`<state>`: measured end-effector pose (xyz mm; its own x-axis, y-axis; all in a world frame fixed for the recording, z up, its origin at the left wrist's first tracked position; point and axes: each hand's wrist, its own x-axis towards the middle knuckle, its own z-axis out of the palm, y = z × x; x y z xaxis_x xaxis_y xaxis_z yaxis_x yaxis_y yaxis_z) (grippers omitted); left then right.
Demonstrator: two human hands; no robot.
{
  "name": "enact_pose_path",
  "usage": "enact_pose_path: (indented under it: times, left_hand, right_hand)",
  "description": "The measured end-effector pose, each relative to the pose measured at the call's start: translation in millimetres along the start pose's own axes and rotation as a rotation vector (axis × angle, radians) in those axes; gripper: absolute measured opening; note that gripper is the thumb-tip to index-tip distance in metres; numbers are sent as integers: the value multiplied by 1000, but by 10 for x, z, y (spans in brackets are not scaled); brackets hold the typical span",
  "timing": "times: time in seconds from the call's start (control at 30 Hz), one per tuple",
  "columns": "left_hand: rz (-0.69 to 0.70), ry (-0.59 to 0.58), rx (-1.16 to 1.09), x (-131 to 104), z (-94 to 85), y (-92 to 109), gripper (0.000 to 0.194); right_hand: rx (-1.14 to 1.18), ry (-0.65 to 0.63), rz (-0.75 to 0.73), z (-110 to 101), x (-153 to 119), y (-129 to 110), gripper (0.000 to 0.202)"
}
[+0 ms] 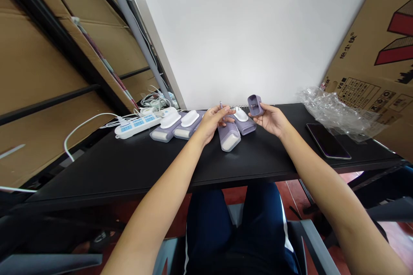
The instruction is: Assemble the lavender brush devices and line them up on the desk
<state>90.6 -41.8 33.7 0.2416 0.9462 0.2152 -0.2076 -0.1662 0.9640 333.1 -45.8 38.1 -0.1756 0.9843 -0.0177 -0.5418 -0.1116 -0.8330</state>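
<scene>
Two hands over a black desk (129, 167): the right hand (272, 119) grips a small purple cap (254, 105). Left hand (213, 121) pinches a thin spring (238, 107) above a purple device (229, 136).

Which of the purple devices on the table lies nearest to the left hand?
The purple device just right of the left hand, pointing toward the person; the others lie farther off.

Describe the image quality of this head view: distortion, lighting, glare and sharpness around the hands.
Head view: strong wide-angle distortion, the shelf posts lean and the black table edge bows; the even white wall is bright without harsh shadows; soft sheen shows on the phone and plastic wrap; the left hand, right hand and small purple cap are small and slightly soft, fine detail unreadable.
</scene>
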Motion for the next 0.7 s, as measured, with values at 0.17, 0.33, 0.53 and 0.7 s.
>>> enact_pose_path:
  times: [0.17, 0.33, 0.53, 0.7]
  left_hand:
    - [6, -27, -55, -11, -1, 19, 44]
    - [46, -91, -52, -47, 22, 42, 43]
    - [43, -45, 34, -39, 18, 29, 45]
    - [42, -7, 81, -13, 3, 2, 47]
  right_hand:
    - [9, -16, -11, 0, 5, 3, 7]
    - [0, -20, 13, 7, 4, 9, 10]
    - [-83, -38, -43, 10, -9, 22, 6]
    - [-167, -65, -107, 3, -10, 43, 15]
